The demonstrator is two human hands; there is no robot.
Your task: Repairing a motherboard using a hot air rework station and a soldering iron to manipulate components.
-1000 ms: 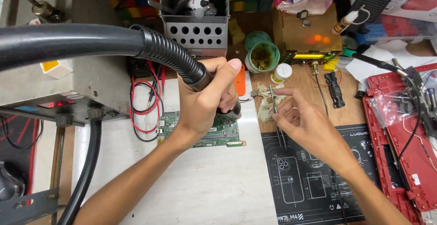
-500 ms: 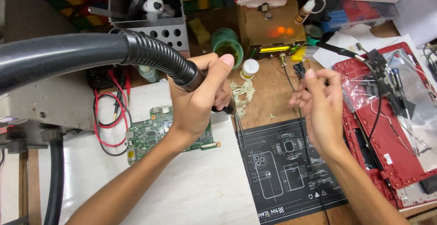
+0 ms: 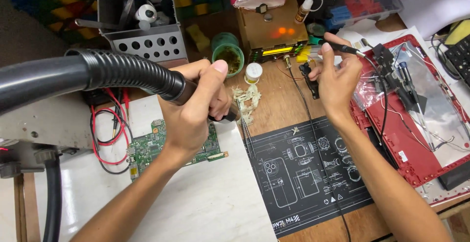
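While earlier lower, right hand (image 3: pixel 338 78) farther back.

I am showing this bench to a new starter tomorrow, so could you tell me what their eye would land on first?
Most striking is the thick black ribbed hose sweeping in from the left, its handle gripped by the left hand over a green circuit board. To the right, the right hand holds a slim black tool beside an opened red laptop shell, with a glowing wooden box behind.
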